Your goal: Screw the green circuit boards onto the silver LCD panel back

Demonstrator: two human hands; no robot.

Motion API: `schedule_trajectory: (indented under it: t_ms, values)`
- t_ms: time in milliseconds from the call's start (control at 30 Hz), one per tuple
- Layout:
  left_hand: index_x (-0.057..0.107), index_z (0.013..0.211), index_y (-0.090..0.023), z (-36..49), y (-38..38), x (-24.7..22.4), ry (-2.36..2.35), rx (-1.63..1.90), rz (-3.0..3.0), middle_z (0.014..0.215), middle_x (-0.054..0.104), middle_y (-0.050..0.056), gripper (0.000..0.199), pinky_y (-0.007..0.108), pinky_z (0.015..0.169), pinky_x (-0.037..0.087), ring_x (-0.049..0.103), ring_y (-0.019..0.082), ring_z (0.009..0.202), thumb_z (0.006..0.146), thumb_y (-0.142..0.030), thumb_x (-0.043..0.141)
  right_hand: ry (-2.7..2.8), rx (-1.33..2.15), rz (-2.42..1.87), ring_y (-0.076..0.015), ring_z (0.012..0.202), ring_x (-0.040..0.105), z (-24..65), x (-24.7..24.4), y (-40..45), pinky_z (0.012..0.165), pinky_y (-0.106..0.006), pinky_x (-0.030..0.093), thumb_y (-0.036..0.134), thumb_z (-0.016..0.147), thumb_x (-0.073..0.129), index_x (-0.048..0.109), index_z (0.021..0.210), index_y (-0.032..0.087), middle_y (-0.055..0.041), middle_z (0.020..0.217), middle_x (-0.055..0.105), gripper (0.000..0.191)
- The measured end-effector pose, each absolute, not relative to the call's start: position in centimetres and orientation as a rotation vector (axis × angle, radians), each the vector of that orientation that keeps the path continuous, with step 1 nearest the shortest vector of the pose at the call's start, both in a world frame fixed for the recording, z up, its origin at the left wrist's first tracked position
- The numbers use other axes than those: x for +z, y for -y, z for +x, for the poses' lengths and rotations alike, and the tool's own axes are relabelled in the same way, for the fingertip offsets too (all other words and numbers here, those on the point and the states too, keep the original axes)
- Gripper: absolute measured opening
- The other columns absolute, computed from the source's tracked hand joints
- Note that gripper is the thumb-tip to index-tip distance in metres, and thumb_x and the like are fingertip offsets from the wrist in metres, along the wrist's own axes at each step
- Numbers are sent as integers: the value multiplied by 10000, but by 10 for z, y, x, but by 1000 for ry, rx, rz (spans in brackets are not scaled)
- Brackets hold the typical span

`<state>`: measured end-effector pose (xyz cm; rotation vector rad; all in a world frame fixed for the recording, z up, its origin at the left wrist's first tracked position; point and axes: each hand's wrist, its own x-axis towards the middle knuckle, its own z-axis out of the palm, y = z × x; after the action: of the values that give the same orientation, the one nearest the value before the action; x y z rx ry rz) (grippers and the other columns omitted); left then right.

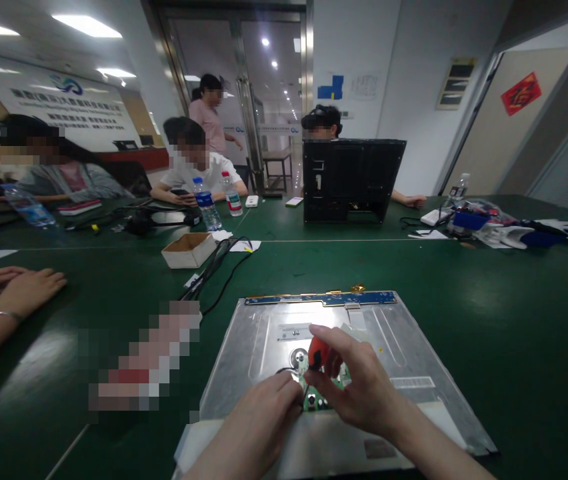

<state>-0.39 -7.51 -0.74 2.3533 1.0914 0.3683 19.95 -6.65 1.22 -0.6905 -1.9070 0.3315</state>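
Note:
A metal LCD panel [244, 340] lies face down before me, with a thin blue circuit strip [321, 299] along its far edge. On its middle sits a small green circuit board [321, 402], partly covered by my hands. My right hand [359, 380] grips a screwdriver [317, 353] by its red and black handle, its thin shaft pointing down at the board. My left hand [269, 407] rests at the board's left edge with bent fingers; a dark wire shows beside them. What the left fingertips hold is hidden.
Left of the panel lie a blurred-out item [149, 360], black cables [214, 267] and a small open box [188, 251]. Another person's hands [29, 293] rest at far left. Bottles [207, 205], a black monitor housing [354, 180] and a cluttered pile [499, 227] stand farther back.

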Motion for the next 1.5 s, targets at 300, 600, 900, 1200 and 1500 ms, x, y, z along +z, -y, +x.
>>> schedule_trajectory:
  t_ms: [300, 600, 900, 1200, 1500]
  values:
    - [683, 1011, -201, -3, 76, -2, -1107, 339, 2340, 1074, 723, 77, 268, 334, 864, 551, 680, 230, 963, 924, -75, 463, 1926, 361, -721, -164, 659, 648, 200, 15, 70, 574, -290, 556, 119, 910, 527, 333, 1530, 241, -50, 968, 695, 661]
    - [677, 1080, -204, -4, 74, -8, -1091, 370, 2374, 1106, 724, 86, 298, 336, 900, 552, 695, 232, 991, 925, -52, 473, 1903, 325, -694, -135, 586, 585, 199, 11, 68, 517, -261, 505, 177, 937, 564, 349, 1483, 293, -11, 922, 653, 598]
    - [663, 1066, -194, -1, 76, 2, -1098, 323, 2323, 1121, 714, 90, 283, 361, 903, 547, 692, 251, 1016, 914, -38, 483, 1946, 331, -699, -159, 665, 620, 200, 17, 70, 582, -291, 535, 164, 931, 530, 343, 1500, 261, -41, 983, 674, 607]
    - [669, 996, -196, 0, 76, 1, -1124, 307, 2330, 1093, 720, 85, 266, 343, 882, 551, 696, 246, 998, 914, -27, 481, 1935, 327, -682, -152, 652, 629, 199, 17, 70, 564, -284, 537, 125, 925, 494, 303, 1537, 229, -40, 965, 680, 650]
    - [676, 1060, -190, 0, 75, 1, -1094, 331, 2324, 1129, 719, 90, 301, 363, 926, 547, 695, 251, 1037, 897, -31, 479, 1924, 271, -693, -150, 633, 608, 199, 13, 68, 560, -282, 526, 185, 974, 524, 352, 1488, 259, -20, 919, 662, 546]
